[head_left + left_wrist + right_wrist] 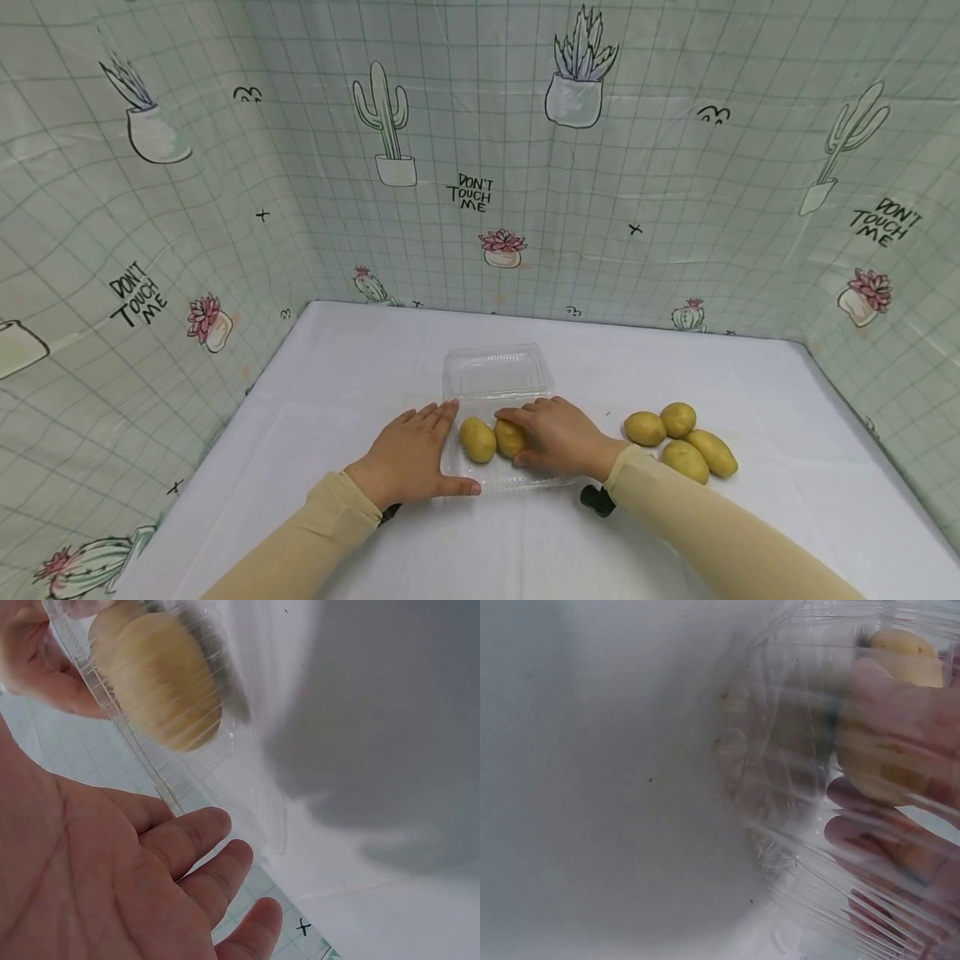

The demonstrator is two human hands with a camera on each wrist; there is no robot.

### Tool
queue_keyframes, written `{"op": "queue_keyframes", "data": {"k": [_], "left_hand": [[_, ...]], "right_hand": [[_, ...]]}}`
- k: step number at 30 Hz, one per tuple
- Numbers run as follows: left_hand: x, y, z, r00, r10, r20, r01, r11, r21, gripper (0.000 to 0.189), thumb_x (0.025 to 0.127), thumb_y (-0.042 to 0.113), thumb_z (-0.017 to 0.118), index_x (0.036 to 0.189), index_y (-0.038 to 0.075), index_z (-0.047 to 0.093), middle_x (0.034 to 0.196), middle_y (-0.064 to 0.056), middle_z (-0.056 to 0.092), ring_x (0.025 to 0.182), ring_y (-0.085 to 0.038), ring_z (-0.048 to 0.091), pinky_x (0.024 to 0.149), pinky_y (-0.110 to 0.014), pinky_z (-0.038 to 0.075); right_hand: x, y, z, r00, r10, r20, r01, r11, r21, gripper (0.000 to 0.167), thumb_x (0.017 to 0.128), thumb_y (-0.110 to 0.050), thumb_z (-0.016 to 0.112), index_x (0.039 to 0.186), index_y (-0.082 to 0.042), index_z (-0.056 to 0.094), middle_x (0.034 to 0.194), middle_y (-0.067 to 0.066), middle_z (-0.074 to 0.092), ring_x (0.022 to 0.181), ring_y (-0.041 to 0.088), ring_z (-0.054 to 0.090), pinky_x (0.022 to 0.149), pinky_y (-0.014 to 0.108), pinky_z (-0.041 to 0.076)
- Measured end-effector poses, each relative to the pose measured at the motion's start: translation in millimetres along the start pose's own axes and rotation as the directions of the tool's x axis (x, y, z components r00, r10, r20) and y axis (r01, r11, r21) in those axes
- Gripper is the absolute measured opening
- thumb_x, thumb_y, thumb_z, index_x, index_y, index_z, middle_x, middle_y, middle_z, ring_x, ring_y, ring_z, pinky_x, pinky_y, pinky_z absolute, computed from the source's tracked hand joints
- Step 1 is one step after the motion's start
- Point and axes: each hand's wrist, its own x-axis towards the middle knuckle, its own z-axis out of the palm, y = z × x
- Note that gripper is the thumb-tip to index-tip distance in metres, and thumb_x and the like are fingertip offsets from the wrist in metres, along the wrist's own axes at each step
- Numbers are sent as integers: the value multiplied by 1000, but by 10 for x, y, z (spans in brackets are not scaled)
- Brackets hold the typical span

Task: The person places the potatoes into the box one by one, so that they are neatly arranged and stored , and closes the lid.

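A clear plastic clamshell box (pixel 495 375) lies with its lid folded back on the white table. Inside its base, one yellow potato (pixel 477 440) sits on the left side. My right hand (pixel 564 435) grips a second potato (pixel 510 438) beside it, thumb and fingers curled around it. Through the clear wall, the right wrist view shows this held potato (pixel 870 754) between the fingers. My left hand (pixel 411 454) rests along the box's left edge with straight, spread fingers. In the left wrist view, its fingertips (pixel 214 825) are right at the plastic wall.
Several loose potatoes (pixel 684 461) lie grouped on the table to the right of my right forearm. A small black object (pixel 597 501) shows under the right wrist. Patterned cloth walls (pixel 480 125) enclose the table at the back and both sides.
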Motion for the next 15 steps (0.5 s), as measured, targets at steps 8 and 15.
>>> {"op": "queue_keyframes", "data": {"k": [8,15], "left_hand": [[-1,7,-10,1000,-2,0,2,1000,0,115,79,83,55,154,-1,31,154,-16,39,141,-33,38,112,-49,32],[-9,10,-15,1000,-5,-4,5,1000,-1,115,78,82,56,154,-1,32,153,-17,40,140,-33,38,112,-49,32]], "right_hand": [[10,2,16,1000,1,-3,-1,1000,3,67,81,-39,83,139,-15,59,122,1,68,106,22,63,95,45,48],[-6,-7,-42,1000,13,19,-12,999,-40,66,79,-35,85,137,-14,60,119,2,69,104,22,63,95,43,48]]}}
